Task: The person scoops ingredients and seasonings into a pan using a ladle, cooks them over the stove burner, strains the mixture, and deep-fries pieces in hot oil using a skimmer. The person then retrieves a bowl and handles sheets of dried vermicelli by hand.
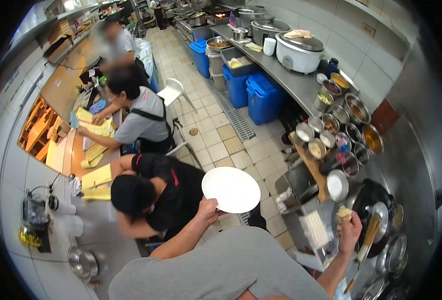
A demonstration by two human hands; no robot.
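My left hand grips the near edge of a white oval plate, holding it out over the floor in front of me. The plate's upper face is bare. On the right, my right hand is closed around a pale yellow crumpled piece; whether it is cloth or food I cannot tell. Beside that hand a bamboo wok brush leans in a dark wok. To its left sits a tray of pale strips.
Several metal seasoning bowls crowd the right counter, near a wooden board. A large rice cooker stands farther back. Blue bins line the aisle. Co-workers sit close on my left, by a white chair.
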